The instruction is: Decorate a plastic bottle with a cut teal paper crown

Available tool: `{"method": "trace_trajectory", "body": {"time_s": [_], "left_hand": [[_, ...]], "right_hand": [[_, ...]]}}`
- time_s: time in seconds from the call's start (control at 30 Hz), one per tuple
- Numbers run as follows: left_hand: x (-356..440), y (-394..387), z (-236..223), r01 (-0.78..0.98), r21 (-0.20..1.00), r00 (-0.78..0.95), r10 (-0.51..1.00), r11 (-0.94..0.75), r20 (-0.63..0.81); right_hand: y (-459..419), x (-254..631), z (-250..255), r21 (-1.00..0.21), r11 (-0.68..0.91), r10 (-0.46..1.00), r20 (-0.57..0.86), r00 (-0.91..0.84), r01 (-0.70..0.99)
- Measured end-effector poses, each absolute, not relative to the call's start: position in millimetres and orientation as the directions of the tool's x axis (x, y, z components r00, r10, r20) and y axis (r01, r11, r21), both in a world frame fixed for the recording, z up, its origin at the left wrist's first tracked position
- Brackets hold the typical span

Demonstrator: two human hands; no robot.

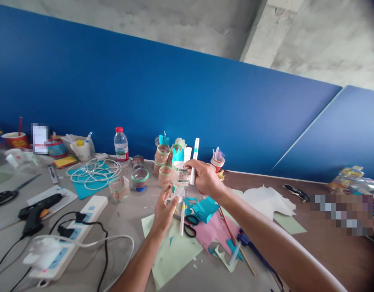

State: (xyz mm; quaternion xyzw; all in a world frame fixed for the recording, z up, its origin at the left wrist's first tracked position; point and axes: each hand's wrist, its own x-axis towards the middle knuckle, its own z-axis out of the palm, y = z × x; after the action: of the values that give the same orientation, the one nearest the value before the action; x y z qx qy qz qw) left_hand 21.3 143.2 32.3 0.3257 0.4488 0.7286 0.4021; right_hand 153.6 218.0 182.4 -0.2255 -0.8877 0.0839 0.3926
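Over the middle of the table I hold up a clear plastic cup (180,178), which looks like a cut bottle. A blue paper crown shape (178,155) stands at its top. My left hand (166,209) grips the cup's lower part between thumb and fingers. My right hand (205,177) is closed around a white marker (195,156), held nearly upright, with its fingertips by the cup's rim. Below the cup is another white marker (182,221) with a yellow band. Black-handled scissors (191,226) lie beside it, near blue paper scraps (205,209).
Several cut plastic cups (139,177) and a red-capped water bottle (121,146) stand behind. To the left are a power strip (83,227), a black glue gun (36,211) and a coiled white cable (94,172). Pink paper (212,233) and a blue glue gun (255,249) lie right.
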Motion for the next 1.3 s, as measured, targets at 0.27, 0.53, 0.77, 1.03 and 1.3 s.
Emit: {"method": "trace_trajectory", "body": {"time_s": [0.27,0.53,0.77,1.03,1.3], "left_hand": [[17.4,140.5,42.2,-0.304,0.912,-0.535,0.842,-0.274,0.075],[18.3,140.7,37.0,-0.279,0.933,-0.514,0.856,-0.227,0.055],[19.8,143.0,31.9,-0.280,0.934,-0.514,0.856,-0.221,0.048],[21.1,143.9,24.5,-0.280,0.933,-0.498,0.865,-0.225,0.059],[21.6,140.8,37.3,-0.289,0.938,-0.495,0.869,-0.194,0.028]], "right_hand": [[252.5,142.4,236.4,-0.200,0.891,0.375,0.831,-0.412,0.407],[309.4,85.6,259.6,-0.126,0.908,0.273,0.902,-0.335,0.401],[321.7,55.0,242.8,-0.120,0.868,0.353,0.832,-0.428,0.482],[324.4,50.3,219.9,-0.078,0.847,0.380,0.780,-0.496,0.526],[322.7,47.5,207.4,-0.050,0.817,0.443,0.691,-0.571,0.575]]}}
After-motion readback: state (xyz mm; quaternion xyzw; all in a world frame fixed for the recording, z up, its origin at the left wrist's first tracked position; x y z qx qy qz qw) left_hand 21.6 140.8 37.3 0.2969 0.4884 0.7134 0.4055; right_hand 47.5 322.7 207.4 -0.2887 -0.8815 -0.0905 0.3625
